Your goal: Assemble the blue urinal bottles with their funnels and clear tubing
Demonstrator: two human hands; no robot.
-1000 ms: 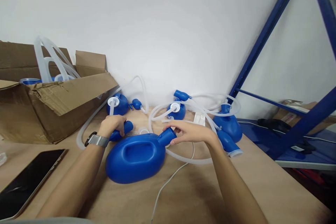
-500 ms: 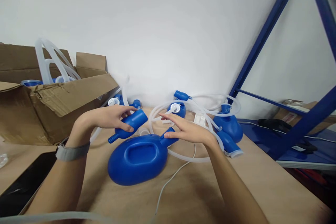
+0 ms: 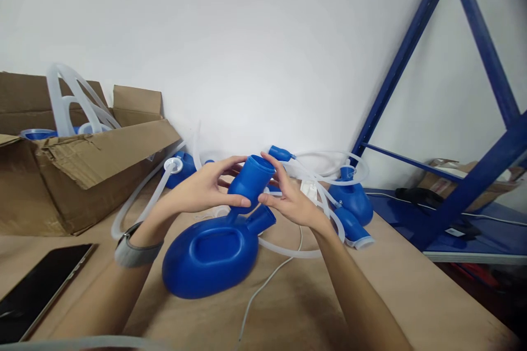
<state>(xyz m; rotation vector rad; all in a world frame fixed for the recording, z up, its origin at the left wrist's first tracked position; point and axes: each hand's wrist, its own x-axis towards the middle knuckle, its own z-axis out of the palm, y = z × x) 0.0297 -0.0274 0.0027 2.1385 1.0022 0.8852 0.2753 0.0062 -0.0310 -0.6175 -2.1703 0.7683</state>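
Note:
My left hand (image 3: 214, 184) grips a blue plastic urinal funnel (image 3: 252, 180) from its left side, with the wide mouth tilted up and away to the right. On the other side, the thumb and fingers of my right hand (image 3: 288, 192) close on the same funnel, near its rim and lower body. The funnel's narrow end points down and is partly hidden behind a blue urinal bottle (image 3: 209, 279). That bottle lies on its side on the table, its oval recess facing up and its short neck (image 3: 262, 220) just below my hands.
An open cardboard box (image 3: 102, 175) with clear tubes (image 3: 74, 93) stands at left. A phone (image 3: 41, 290) lies near my left forearm. Behind are more blue bottles (image 3: 354, 200), funnels (image 3: 356, 227) and coiled tubing (image 3: 325, 175). A white cable (image 3: 263, 285) crosses the table; blue shelving (image 3: 473, 175) borders the right.
My left hand has carried the funnel to the right and turned its mouth upward. My right hand has gone from hovering over the bottle's neck to holding the funnel.

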